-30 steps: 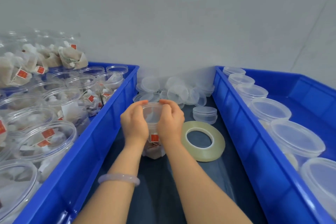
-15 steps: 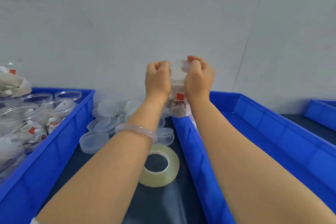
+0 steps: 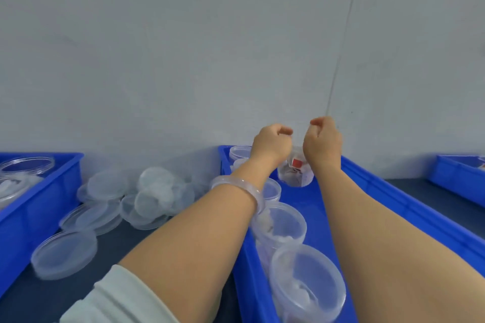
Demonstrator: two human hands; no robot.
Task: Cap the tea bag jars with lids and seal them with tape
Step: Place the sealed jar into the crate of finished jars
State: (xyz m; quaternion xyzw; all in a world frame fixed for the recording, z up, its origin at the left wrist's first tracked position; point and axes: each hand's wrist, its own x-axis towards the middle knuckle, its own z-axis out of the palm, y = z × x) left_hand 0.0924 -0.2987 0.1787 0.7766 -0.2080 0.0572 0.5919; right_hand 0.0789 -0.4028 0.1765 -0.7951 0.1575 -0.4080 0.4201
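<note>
Both hands over the right blue bin (image 3: 372,181): left hand (image 3: 271,145) & right hand (image 3: 322,143) loosely curled, holding nothing; capped tea bag jar (image 3: 295,173) sits in the bin just below fingertips.

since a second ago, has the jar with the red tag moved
Yes. The jar went from the dark table between the bins, up and right, into the right blue bin.

Nothing readable from my end, honestly. Closest thing is a small red tag (image 3: 297,163) inside the jar (image 3: 295,174) between the hands. Any print on it is too blurry to tell.
</note>
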